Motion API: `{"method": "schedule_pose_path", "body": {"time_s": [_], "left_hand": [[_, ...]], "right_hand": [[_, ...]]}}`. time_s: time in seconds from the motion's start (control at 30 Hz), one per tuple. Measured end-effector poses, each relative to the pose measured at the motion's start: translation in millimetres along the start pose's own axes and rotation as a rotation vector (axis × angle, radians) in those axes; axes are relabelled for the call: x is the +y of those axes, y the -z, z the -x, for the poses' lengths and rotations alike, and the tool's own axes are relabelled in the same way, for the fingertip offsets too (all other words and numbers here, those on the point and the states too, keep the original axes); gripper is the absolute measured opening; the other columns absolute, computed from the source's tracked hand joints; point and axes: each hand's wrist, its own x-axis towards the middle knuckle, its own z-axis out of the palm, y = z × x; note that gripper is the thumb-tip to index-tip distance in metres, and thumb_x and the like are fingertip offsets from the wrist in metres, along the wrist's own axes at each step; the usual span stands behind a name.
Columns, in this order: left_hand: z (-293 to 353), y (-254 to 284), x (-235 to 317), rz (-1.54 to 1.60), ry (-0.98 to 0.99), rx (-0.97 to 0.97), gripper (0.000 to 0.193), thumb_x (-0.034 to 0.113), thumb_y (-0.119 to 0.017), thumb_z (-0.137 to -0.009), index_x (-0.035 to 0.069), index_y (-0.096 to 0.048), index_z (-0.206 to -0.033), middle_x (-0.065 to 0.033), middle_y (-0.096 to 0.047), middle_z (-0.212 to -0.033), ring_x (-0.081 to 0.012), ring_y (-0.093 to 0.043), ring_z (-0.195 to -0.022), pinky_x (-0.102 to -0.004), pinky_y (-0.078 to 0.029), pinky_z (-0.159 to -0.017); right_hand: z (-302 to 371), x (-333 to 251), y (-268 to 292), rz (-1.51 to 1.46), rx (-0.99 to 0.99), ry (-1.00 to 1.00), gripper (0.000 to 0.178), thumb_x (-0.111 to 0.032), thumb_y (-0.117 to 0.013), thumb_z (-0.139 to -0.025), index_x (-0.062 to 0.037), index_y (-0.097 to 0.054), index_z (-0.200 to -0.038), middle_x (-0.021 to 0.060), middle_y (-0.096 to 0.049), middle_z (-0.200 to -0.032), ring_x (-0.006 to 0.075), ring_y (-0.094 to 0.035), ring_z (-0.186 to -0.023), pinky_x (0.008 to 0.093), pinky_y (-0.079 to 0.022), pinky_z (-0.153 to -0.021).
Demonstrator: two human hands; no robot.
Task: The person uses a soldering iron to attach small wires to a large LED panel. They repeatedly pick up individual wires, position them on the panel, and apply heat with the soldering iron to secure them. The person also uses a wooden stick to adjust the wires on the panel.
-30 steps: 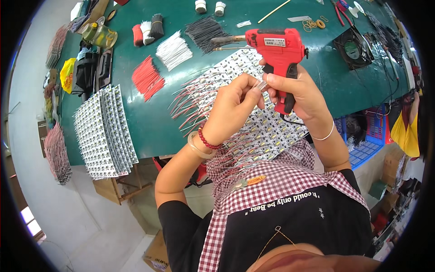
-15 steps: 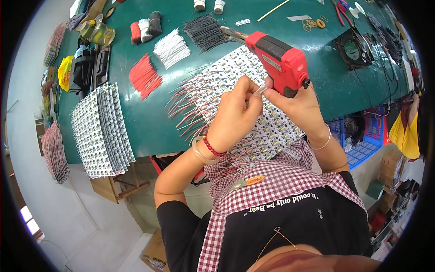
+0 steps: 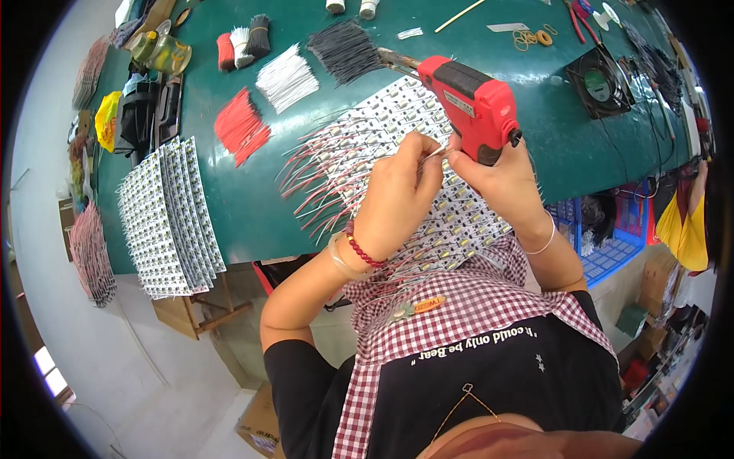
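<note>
Nearest is the red-and-white checked cloth apron. Just past it are the two hands. The left hand pinches a thin, pale, wire-like bit with its thumb and fingers. The right hand is wrapped around the red-and-black plastic soldering gun, and its thumb is up by the pale bit too. I can't tell if that bit is one strand or more.

The bit should be very light and bendy, and easy to drop, so a fingertip pinch suits it. The gun is likely the heavy one, hard and stiff. The handle is the place to hold it; the metal nose may be hot. The gun looks chunky, with a black strip along its top and a long, dull brown nose pointing away to the left.

Under the hands, partly on the table, lie white circuit boards with tiny yellow and dark parts. Red and pale wires stick out at their left side. They look flat and thin, so holding the edges seems best.

Farther off, on the shiny green table, lie piles of cut red wires, white wires and black wires. The gun's nose ends just beside the black ones. A square black fan stands to the right.
</note>
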Motion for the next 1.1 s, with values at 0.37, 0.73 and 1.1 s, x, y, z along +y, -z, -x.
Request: {"method": "schedule_pose_path", "body": {"time_s": [0.37,0.73,1.1], "left_hand": [[6.8,-13.5,-11.1,0.019,-0.033,0.030,0.006,0.002,-0.053,-0.094,-0.001,-0.051,-0.098,-0.0123,-0.063,-0.066,-0.0179,-0.063,-0.058,-0.0302,-0.047,-0.054],[7.8,-4.7,-9.4,-0.054,-0.089,-0.014,0.005,0.003,-0.056,-0.092,-0.002,-0.056,-0.094,-0.0140,-0.065,-0.070,-0.0282,-0.066,-0.064,-0.0349,-0.050,-0.059],[-48.1,80.5,-87.3,-0.669,-0.473,0.194,0.016,-0.003,-0.067,-0.076,0.003,-0.067,-0.090,-0.0101,-0.054,-0.080,-0.0278,-0.058,-0.071,-0.0362,-0.048,-0.063]], "right_hand": [[7.8,4.8,-4.7,-0.005,0.047,0.037,0.018,-0.007,-0.070,-0.081,-0.0024,-0.060,-0.095,0.0022,-0.064,-0.080,0.0089,-0.060,-0.073,0.0266,-0.048,-0.068],[11.4,8.8,-0.6,0.019,0.021,0.032,0.014,-0.009,-0.073,-0.083,-0.0015,-0.064,-0.092,0.0009,-0.065,-0.080,0.0063,-0.059,-0.072,0.0250,-0.048,-0.067],[4.5,13.2,22.0,-0.293,-0.037,-0.085,0.039,-0.019,-0.061,-0.096,0.0050,-0.051,-0.125,0.0058,-0.060,-0.072,0.0117,-0.059,-0.060,0.0286,-0.054,-0.063]]}}
